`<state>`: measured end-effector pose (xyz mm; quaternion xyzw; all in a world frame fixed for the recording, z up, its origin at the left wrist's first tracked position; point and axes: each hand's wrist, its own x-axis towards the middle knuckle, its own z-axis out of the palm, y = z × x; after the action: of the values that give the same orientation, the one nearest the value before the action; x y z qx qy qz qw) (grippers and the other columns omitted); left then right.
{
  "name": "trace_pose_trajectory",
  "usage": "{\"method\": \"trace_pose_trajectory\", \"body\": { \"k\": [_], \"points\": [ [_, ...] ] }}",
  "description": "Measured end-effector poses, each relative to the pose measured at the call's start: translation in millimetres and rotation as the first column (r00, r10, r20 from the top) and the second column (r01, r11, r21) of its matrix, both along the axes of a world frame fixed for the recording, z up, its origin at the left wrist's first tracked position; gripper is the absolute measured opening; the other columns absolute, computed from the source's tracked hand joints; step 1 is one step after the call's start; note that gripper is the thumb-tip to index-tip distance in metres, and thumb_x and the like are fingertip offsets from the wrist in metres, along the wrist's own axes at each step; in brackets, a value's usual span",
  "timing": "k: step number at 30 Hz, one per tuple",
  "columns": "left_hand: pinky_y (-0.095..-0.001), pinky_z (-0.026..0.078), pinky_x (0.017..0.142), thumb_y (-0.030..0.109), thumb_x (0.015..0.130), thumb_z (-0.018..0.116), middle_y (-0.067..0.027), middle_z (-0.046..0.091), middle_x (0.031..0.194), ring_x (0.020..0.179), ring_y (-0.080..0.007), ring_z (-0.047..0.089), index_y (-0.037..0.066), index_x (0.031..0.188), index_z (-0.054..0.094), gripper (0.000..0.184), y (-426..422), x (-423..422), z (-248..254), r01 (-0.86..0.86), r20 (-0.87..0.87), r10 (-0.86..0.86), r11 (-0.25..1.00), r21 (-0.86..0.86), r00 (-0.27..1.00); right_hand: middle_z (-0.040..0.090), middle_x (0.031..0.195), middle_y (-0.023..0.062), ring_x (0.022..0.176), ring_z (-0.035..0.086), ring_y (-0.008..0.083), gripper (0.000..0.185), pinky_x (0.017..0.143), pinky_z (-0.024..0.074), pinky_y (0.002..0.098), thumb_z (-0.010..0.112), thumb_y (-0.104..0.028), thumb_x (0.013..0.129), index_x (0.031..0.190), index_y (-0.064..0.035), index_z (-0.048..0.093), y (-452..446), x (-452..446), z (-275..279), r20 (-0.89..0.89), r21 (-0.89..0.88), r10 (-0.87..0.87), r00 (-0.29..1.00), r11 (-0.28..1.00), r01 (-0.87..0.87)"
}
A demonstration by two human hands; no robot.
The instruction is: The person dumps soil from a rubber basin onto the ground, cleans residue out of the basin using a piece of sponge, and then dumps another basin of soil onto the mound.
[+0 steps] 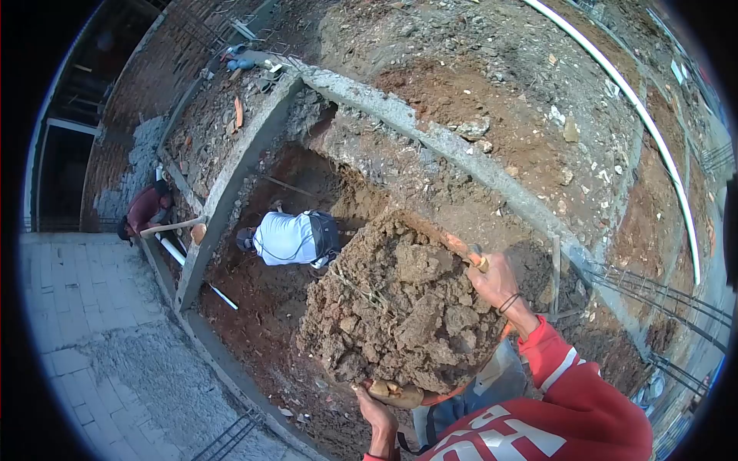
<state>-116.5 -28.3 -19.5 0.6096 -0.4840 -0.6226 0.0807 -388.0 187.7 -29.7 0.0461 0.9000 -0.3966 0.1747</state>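
An orange-rimmed tub [453, 244], heaped with clumpy brown soil [407, 300], is held in front of my body. The soil hides most of the tub, so its full shape does not show. At the tub's far right rim my right hand [494, 281] is closed around a light-coloured grip. My left hand [376, 411] is closed at the near rim, beside a tan, worn grip [396, 393]; its fingers are partly hidden under the edge. Some dry stalks stick out of the soil.
Beyond the tub, a person in a white shirt [286, 238] bends over in a dug pit. Another person [146, 209] crouches at the left near a wooden handle [173, 226]. Concrete beams [242, 177] border the pit. Rebar [661, 296] juts at the right; a white pipe [646, 115] curves beyond.
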Motion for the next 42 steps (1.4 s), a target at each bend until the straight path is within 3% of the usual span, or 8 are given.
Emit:
{"method": "trace_pose_trajectory", "body": {
  "k": [7, 10, 13, 17, 20, 27, 32, 42],
  "points": [
    [-0.0366, 0.048, 0.083, 0.032, 0.090, 0.041, -0.0087, 0.063, 0.099, 0.090, -0.0230, 0.061, 0.006, 0.108, 0.055, 0.034, 124, -145, 41, 0.306, -0.240, -0.243, 0.912, 0.273, 0.940, 0.055, 0.060, 0.0266, 0.058, 0.058, 0.0427, 0.030, 0.057, 0.0449, 0.0469, 0.061, -0.024, 0.072, 0.075, 0.0053, 0.063, 191, -77, 80, -0.102, 0.188, -0.256, 0.961, 0.944, 0.272],
    [-0.0322, 0.042, 0.076, 0.027, 0.086, 0.043, -0.0031, 0.054, 0.090, 0.082, -0.0165, 0.051, 0.006, 0.092, 0.053, 0.023, 161, -183, 29, 0.728, -0.300, -0.664, 0.624, 0.282, 0.685, 0.058, 0.067, 0.0282, 0.068, 0.060, 0.0456, 0.027, 0.063, 0.0467, 0.0488, 0.061, -0.024, 0.073, 0.076, 0.0029, 0.063, 263, -87, 109, -0.177, 0.261, -0.393, 0.902, 0.865, 0.428],
    [-0.0311, 0.040, 0.069, 0.024, 0.083, 0.048, -0.0026, 0.049, 0.081, 0.075, -0.0140, 0.046, 0.003, 0.086, 0.053, 0.022, 213, -243, 66, 0.816, -0.403, -0.729, 0.379, 0.437, 0.554, 0.061, 0.071, 0.0275, 0.072, 0.062, 0.0445, 0.030, 0.066, 0.0475, 0.0485, 0.060, -0.026, 0.073, 0.077, 0.0038, 0.064, 330, -83, 122, -0.160, 0.345, -0.500, 0.851, 0.779, 0.523],
    [-0.0359, 0.048, 0.065, 0.027, 0.084, 0.048, -0.0078, 0.057, 0.089, 0.082, -0.0188, 0.056, -0.001, 0.096, 0.056, 0.031, 257, -312, 92, 0.764, -0.312, -0.822, 0.210, 0.610, 0.476, 0.062, 0.074, 0.0289, 0.076, 0.062, 0.0458, 0.036, 0.071, 0.0476, 0.0502, 0.063, -0.031, 0.072, 0.079, 0.0049, 0.064, 371, -59, 140, -0.231, 0.544, -0.635, 0.737, 0.544, 0.639],
    [-0.0422, 0.049, 0.092, 0.031, 0.088, 0.048, -0.0167, 0.062, 0.111, 0.102, -0.0296, 0.061, -0.003, 0.113, 0.055, 0.043, 275, -330, 16, 0.793, -0.339, -0.923, -0.068, 0.606, 0.180, 0.064, 0.085, 0.0298, 0.084, 0.061, 0.0474, 0.042, 0.077, 0.0478, 0.0496, 0.065, -0.035, 0.073, 0.084, 0.0055, 0.064, 405, -17, 85, -0.241, 0.613, -0.698, 0.674, 0.429, 0.663],
    [-0.0387, 0.045, 0.091, 0.036, 0.090, 0.044, -0.0152, 0.060, 0.115, 0.101, -0.0257, 0.060, -0.002, 0.118, 0.052, 0.048, 359, -474, 48, 0.723, -0.334, -0.939, -0.290, 0.627, -0.086, 0.065, 0.090, 0.0287, 0.091, 0.063, 0.0429, 0.043, 0.083, 0.0475, 0.0474, 0.071, -0.033, 0.072, 0.089, 0.0059, 0.063, 423, -24, 91, -0.252, 0.624, -0.880, 0.401, 0.169, 0.763],
    [-0.0431, 0.042, 0.086, 0.049, 0.088, 0.044, -0.0174, 0.060, 0.112, 0.105, -0.0291, 0.057, 0.002, 0.118, 0.055, 0.057, 436, -579, 133, 0.653, -0.103, -0.783, -0.576, 0.491, -0.614, 0.065, 0.084, 0.0254, 0.082, 0.064, 0.0359, 0.040, 0.079, 0.0481, 0.0412, 0.072, -0.031, 0.075, 0.084, 0.0060, 0.059, 460, -58, 145, -0.211, 0.531, -0.973, 0.093, -0.034, 0.847],
    [-0.0418, 0.042, 0.087, 0.049, 0.087, 0.048, -0.0162, 0.063, 0.110, 0.105, -0.0286, 0.059, 0.001, 0.112, 0.060, 0.056, 536, -728, 161, 0.477, -0.203, -0.624, -0.735, 0.482, -0.755, 0.061, 0.078, 0.0139, 0.074, 0.059, 0.0267, 0.036, 0.073, 0.0466, 0.0373, 0.069, -0.028, 0.076, 0.083, 0.0038, 0.054, 477, -122, 154, -0.394, 0.373, -0.892, -0.222, -0.375, 0.849]
  ]
}}
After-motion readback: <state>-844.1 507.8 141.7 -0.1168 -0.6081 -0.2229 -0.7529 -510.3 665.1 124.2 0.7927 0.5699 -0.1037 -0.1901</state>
